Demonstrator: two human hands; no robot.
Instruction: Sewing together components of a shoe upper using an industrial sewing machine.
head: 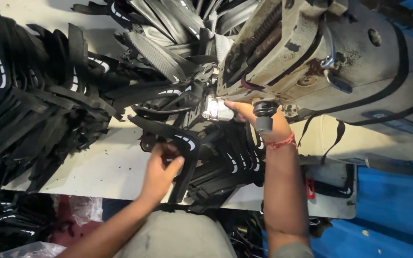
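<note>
Left hand (161,169) pinches the near end of a black strap piece (175,138) whose long axis runs up-right toward the right hand (244,112), fingers pressed flat on it under the lit sewing machine (311,57) head, on the tabletop (111,167).

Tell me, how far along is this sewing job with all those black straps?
Looks done: a chain of black pieces hangs off the table below the sewing machine. In hand: the left hand holds a black strap piece, and the right hand presses material at the lit needle area. Probably left: the big strap heap. I can't tell which are stitched.
</note>
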